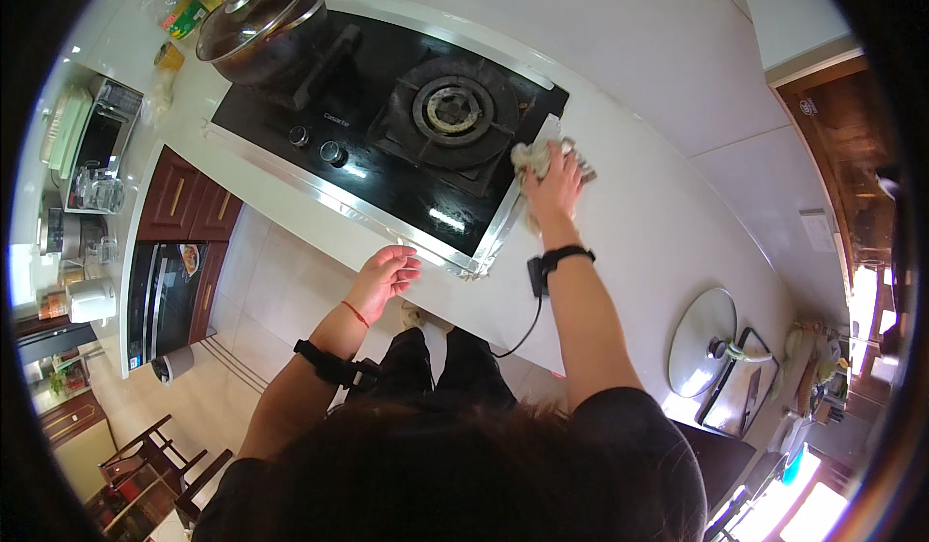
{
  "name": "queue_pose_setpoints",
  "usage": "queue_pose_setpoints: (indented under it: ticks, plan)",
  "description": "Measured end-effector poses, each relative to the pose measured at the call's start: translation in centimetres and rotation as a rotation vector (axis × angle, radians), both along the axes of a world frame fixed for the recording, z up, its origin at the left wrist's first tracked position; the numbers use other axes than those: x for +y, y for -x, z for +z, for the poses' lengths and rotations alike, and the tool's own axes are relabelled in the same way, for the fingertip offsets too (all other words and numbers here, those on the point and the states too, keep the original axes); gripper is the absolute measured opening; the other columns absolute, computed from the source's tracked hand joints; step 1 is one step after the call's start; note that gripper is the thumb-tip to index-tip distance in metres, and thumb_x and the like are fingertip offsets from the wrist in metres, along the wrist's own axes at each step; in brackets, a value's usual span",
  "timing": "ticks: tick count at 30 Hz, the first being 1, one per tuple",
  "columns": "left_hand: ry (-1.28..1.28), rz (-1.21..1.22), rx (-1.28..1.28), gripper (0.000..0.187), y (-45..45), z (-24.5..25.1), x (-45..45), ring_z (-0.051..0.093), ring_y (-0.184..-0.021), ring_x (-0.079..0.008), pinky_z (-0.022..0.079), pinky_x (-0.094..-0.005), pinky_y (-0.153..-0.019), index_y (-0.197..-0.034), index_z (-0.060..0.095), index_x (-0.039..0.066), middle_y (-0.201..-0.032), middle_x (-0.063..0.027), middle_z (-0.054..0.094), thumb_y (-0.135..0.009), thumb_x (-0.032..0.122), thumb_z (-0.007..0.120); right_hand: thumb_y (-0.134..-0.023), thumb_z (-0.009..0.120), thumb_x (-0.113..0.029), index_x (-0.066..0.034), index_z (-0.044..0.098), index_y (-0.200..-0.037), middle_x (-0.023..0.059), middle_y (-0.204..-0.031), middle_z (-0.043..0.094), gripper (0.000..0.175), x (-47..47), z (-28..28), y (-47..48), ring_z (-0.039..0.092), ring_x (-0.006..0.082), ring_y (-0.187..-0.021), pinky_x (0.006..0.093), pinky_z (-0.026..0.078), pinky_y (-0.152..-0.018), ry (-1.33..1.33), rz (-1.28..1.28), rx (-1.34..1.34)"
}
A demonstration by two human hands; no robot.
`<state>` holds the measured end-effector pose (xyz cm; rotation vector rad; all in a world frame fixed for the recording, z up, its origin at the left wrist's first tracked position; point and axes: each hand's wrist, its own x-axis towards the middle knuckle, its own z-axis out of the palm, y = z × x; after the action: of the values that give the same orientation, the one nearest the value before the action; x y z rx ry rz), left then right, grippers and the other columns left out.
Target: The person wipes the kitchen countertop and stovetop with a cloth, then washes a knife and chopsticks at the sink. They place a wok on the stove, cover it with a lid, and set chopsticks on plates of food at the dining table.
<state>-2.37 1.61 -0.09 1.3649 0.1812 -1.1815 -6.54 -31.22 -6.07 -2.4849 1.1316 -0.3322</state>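
Note:
My right hand (556, 185) presses a crumpled, stained cloth (533, 157) onto the white countertop (624, 237) beside the right edge of the black glass gas cooktop (348, 150). Shiny foil-like tape (348, 212) runs along the cooktop's border. Nothing is in my left hand (387, 275), which hovers near the counter's front edge with its fingers loosely curled and apart. A bare burner with its pan support (451, 110) lies to the left of the cloth. Over the left burner stands a dark pot (272, 63) with a glass lid (254, 12). Two control knobs (333, 153) sit at the front.
Bottles (181, 16) stand behind the pot at the back left. To the right, a round glass lid (702, 342) and a dark-rimmed rectangular board (740, 382) rest on the counter. A wall socket (818, 230) is above. A cable (524, 339) hangs from my right wristband.

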Motion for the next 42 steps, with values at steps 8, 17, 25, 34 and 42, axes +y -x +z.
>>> queue_pose_setpoints:
  ticks: [8,17,25,34,42]
  plan:
    - [0.015,0.004,-0.024,0.024,1.5,0.5,-1.5,0.057,-0.09,-0.0107,0.043,-0.0253,-0.078,-0.114,0.054,0.011,-0.103,-0.0027,0.061,-0.094,0.023,0.048,-0.072,0.072,-0.032,-0.0277,0.045,-0.128,0.0095,-0.129,0.044,0.063,-11.5,-1.5,-5.8,0.04,0.0316,-0.124,0.0518,0.038,-0.096,-0.035,0.132,-0.031]
    - [0.017,-0.072,-0.018,0.024,1.3,1.5,-2.1,0.057,-0.089,-0.011,0.043,-0.0258,-0.077,-0.113,0.054,0.011,-0.102,-0.0022,0.06,-0.094,0.022,0.047,-0.069,0.073,-0.024,-0.0275,0.048,-0.128,0.0119,-0.129,0.045,0.064,0.6,0.1,4.9,0.042,0.0322,-0.122,0.0451,0.037,-0.099,-0.094,0.351,0.049]
    - [0.083,-0.152,-0.108,0.025,-1.2,3.4,-1.8,0.058,-0.092,-0.0103,0.045,-0.0231,-0.076,-0.114,0.053,0.009,-0.104,-0.0036,0.06,-0.096,0.022,0.041,-0.066,0.073,-0.019,-0.03,0.052,-0.123,0.0105,-0.128,0.046,0.061,16.8,2.4,16.1,0.042,0.031,-0.12,0.0493,0.032,-0.101,-0.189,0.528,0.146]
    - [0.096,-0.063,-0.084,0.026,-3.1,3.5,4.1,0.056,-0.093,-0.0114,0.045,-0.0255,-0.078,-0.116,0.053,0.009,-0.103,-0.0028,0.059,-0.095,0.02,0.042,-0.066,0.07,-0.014,-0.0152,0.052,-0.124,0.0188,-0.12,0.049,0.06,18.0,2.9,20.7,0.048,0.0367,-0.111,0.0447,0.041,-0.094,-0.176,0.014,-0.119]
    - [0.126,0.006,-0.083,0.027,-3.4,2.7,11.3,0.056,-0.091,-0.0106,0.046,-0.0248,-0.076,-0.118,0.054,0.01,-0.101,-0.0011,0.059,-0.094,0.02,0.046,-0.074,0.071,-0.036,-0.0271,0.03,-0.142,0.0122,-0.145,0.029,0.08,27.1,2.5,6.6,0.028,0.0326,-0.133,0.0569,0.028,-0.104,0.009,0.578,0.36]
